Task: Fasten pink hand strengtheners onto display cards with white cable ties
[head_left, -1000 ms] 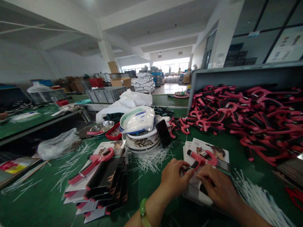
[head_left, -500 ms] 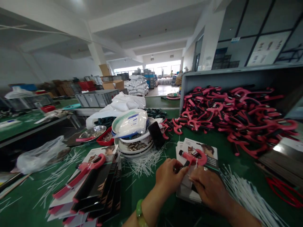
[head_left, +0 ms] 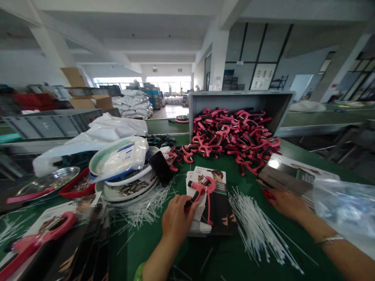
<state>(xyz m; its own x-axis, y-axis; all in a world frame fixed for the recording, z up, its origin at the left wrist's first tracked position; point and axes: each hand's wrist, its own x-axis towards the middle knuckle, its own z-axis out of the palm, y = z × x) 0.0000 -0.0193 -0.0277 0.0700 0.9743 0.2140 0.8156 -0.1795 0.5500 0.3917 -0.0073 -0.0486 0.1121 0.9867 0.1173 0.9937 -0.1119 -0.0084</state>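
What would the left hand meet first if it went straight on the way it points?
Most likely the pink-and-black tool on the card stack, held by the left hand; depth is unclear.

A single white letter, "F", reads on the side of the grey crate [head_left: 66, 124] at the left. Fine print on the top card [head_left: 220, 203], blue print on the clear plastic bag [head_left: 124, 158], and markings on the wall poster [head_left: 263, 77] and small wall sign [head_left: 240, 63] are too small or blurred to read.
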